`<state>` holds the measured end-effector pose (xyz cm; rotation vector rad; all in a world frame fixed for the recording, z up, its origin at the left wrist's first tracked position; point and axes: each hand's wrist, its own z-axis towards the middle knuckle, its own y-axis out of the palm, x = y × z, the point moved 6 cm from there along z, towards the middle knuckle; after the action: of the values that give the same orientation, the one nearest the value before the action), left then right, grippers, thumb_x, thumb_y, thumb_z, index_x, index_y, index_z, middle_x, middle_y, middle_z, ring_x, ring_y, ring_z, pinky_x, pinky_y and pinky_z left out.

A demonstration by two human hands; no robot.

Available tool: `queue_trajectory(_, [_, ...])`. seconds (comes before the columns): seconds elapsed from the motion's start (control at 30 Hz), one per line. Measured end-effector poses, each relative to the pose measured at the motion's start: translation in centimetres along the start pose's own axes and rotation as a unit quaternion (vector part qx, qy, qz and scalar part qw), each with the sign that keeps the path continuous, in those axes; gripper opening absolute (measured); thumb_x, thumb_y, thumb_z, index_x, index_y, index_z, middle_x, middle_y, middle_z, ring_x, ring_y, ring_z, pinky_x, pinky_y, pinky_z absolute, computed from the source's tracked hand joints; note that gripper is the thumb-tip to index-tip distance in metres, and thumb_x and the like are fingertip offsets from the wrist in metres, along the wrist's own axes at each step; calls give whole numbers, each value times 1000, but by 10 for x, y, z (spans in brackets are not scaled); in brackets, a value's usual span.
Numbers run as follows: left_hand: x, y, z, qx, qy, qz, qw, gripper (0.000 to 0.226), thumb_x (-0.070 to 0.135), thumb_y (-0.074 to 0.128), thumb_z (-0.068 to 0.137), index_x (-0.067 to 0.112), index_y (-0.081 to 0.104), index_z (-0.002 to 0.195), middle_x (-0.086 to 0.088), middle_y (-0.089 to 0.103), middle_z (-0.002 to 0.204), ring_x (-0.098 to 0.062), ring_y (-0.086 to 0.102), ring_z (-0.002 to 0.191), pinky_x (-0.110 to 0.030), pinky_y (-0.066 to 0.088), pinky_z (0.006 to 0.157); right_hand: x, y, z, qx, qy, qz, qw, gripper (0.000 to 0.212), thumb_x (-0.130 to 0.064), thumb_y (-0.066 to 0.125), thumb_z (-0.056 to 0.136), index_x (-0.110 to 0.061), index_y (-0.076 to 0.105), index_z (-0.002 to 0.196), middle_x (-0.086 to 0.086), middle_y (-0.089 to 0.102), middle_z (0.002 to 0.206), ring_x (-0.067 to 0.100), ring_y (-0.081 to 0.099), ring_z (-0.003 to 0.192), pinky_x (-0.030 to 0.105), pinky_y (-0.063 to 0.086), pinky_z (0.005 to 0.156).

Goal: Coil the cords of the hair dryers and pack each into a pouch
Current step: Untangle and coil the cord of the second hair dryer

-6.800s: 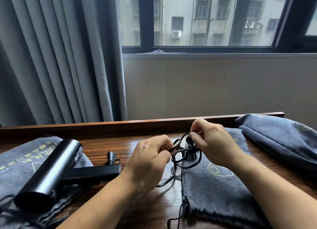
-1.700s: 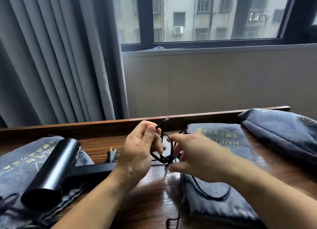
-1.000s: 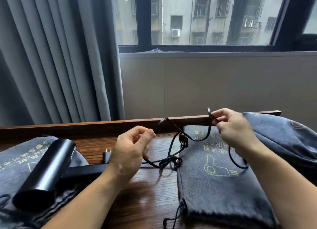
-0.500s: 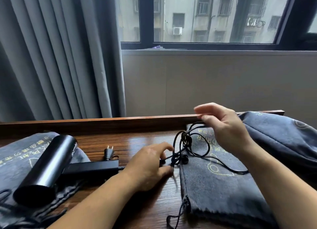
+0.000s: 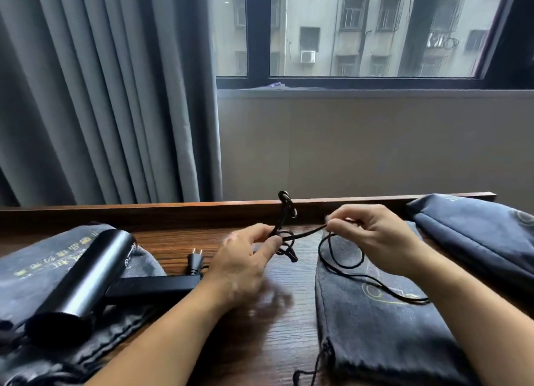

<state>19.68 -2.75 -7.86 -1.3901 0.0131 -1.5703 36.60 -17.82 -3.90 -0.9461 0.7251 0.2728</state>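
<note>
A grey curtain [image 5: 101,96] fills the 10 o'clock part of the view, with a window [image 5: 361,30] at 1 o'clock. At 8 o'clock on the wooden table [image 5: 283,342], a black hair dryer [image 5: 83,278] lies on a flat grey pouch [image 5: 34,267], its handle pointing to 3 o'clock. Its plug [image 5: 195,260] rests on the wood just beside the handle's end, close to the left wrist.

The left hand [image 5: 242,267], near the centre, pinches a thin black cord [image 5: 289,254] between thumb and fingers. A small tangle hangs at the hand's 3 o'clock and a looped end sticks up at its 1 o'clock, in front of the table's raised back edge. The cord runs taut towards 3 o'clock to the right hand [image 5: 372,238], which pinches it at its fingertips. From there the cord drops in a loose loop at the hand's 7 o'clock onto a second grey pouch [image 5: 375,328] lying flat under the right forearm. A third, fuller pouch [image 5: 476,235] lies at 3 o'clock.
</note>
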Motion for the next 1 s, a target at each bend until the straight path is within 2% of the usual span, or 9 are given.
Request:
queue_trajectory(0.07, [2,-2,-1,1,-10,-27,1000,18,42,58,100,32,73,96,16,75,89,3,66,87,-20,51,81,6,-3,0,18,44,-25,999,23,-57,63,86,-37,73,82,-3,69,79,16,62,75,37,50,76])
queue_trajectory(0.17, [1,0,0,23,-26,-67,997,23,38,62,99,24,73,84,3,76,79,-13,71,73,-35,60,74,10,5,-1,-3,79,-224,971,32,-58,47,96,-35,69,89,-7,61,103,19,57,95,38,47,89])
queue_trajectory(0.23, [3,-1,-2,29,-33,-60,997,25,35,66,97,19,72,79,0,75,71,-12,68,59,-26,57,61,1,13,-5,-21,77,-364,928,45,-61,27,95,-35,61,111,-7,52,127,21,48,111,42,45,93])
queue_trajectory(0.33, [7,1,-3,9,-33,-29,999,26,35,67,96,18,69,76,5,69,55,-1,56,43,-12,41,50,-17,13,-13,-43,101,-428,897,57,-62,29,91,-39,45,141,-6,24,161,22,28,139,49,37,101])
queue_trajectory(0.53, [17,-1,-6,11,17,28,999,26,42,66,95,22,73,80,9,69,66,-6,60,68,-14,41,59,-28,19,-20,-75,132,-433,889,67,-76,17,93,-40,45,141,-9,1,169,23,-1,155,62,28,110])
queue_trajectory(0.6, [19,-1,-8,14,29,23,999,23,43,68,94,24,74,82,8,69,67,-5,60,66,-15,41,59,-30,22,-19,-72,114,-442,887,73,-81,13,89,-39,55,133,-8,24,163,19,17,151,54,39,103])
queue_trajectory(0.7, [20,3,-9,6,32,1,999,20,44,71,91,28,74,79,11,66,62,0,55,57,-15,40,57,-41,29,-11,-4,-3,-406,914,77,-82,15,82,-33,69,105,-11,67,113,12,60,110,40,45,91])
queue_trajectory(0.8, [19,2,-8,-2,21,-46,999,23,47,69,90,27,76,82,8,71,68,1,59,60,-17,46,60,-38,36,-6,-1,-82,-278,957,63,-77,32,83,-30,72,95,-12,67,93,8,62,91,35,48,86])
queue_trajectory(1.0, [23,-1,-10,-12,-1,-106,994,27,42,63,94,20,75,83,18,62,55,5,52,49,-11,37,55,-21,45,-2,-48,-65,-133,988,32,-51,67,90,-21,71,82,-1,58,62,12,49,60,33,43,61])
